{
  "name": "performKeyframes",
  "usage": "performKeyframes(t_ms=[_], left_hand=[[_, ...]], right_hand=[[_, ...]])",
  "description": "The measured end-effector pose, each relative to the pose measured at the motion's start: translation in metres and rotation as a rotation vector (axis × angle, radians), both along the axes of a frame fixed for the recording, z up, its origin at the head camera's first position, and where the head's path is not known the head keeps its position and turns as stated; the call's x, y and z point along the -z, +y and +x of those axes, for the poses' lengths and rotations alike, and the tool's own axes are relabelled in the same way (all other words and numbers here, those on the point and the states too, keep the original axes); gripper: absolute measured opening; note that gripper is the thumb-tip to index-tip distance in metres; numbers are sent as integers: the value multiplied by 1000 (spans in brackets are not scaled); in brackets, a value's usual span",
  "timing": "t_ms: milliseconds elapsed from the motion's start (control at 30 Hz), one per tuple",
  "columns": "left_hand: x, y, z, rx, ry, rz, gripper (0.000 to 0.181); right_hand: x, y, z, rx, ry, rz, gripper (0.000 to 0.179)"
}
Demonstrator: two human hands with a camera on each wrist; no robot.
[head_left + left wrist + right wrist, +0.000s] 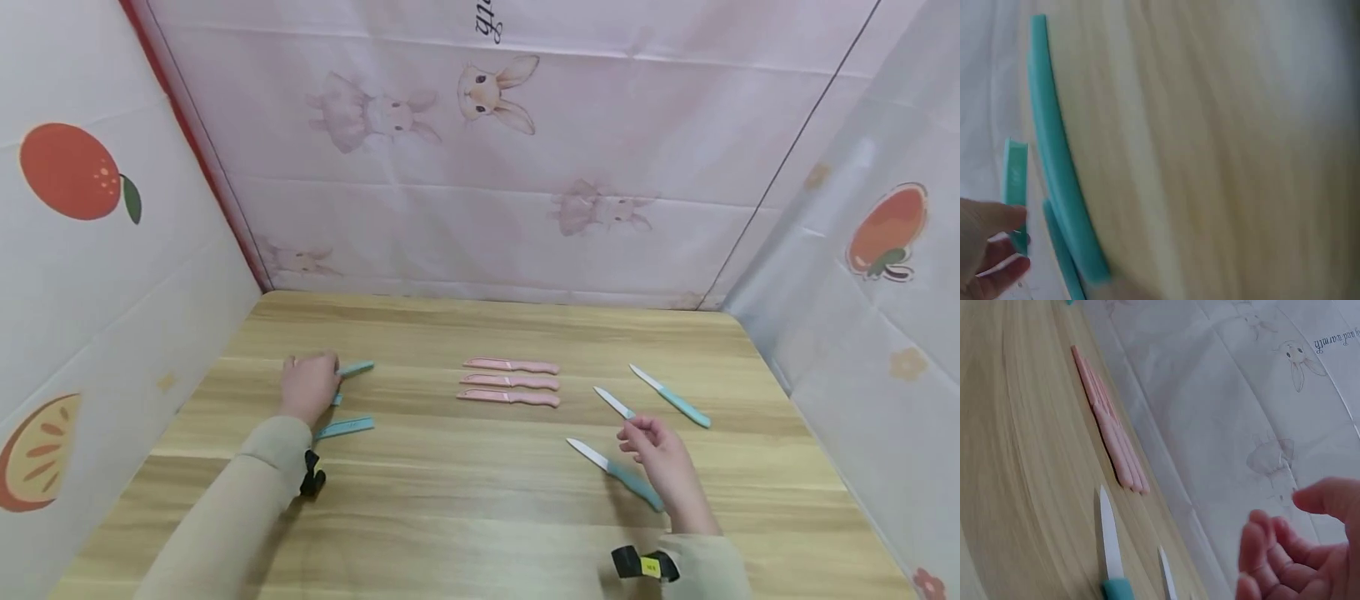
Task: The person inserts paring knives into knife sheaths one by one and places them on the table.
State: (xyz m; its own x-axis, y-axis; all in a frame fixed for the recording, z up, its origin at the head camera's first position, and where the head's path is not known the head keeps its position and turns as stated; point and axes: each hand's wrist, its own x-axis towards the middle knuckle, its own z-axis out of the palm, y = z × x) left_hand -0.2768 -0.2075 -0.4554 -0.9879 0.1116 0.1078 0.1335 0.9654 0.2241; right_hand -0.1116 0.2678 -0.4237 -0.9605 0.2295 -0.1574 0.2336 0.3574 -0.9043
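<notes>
My left hand (309,385) pinches a teal knife sheath (1016,172) between thumb and fingers, at the left of the table. Two more teal sheaths lie close by: the nearest one (347,427) is under the wrist side, and the middle one (337,400) is mostly hidden by the hand in the head view. On the right, my right hand (660,458) hovers with loosely bent fingers and nothing in them. It overlaps the handle of the middle teal knife (613,402) in the head view. Bare-bladed teal knives lie on either side, one nearer (630,482) and one farther (678,406).
Several pink knives (510,382), three in a parallel stack of rows, lie sheathed at the centre of the wooden table (450,500). Printed cloth walls (480,242) rise at the table's back and sides. The exposed white blades point toward the back left.
</notes>
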Motion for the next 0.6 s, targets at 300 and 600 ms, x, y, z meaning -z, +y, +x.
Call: performKeyframes(t_ms=[300, 600], left_hand=[[-19, 20, 19, -116, -189, 790, 27], [-28, 42, 43, -112, -394, 1348, 20]], right_hand=[[9, 12, 9, -204, -126, 433, 43], [17, 23, 9, -290, -199, 545, 34]])
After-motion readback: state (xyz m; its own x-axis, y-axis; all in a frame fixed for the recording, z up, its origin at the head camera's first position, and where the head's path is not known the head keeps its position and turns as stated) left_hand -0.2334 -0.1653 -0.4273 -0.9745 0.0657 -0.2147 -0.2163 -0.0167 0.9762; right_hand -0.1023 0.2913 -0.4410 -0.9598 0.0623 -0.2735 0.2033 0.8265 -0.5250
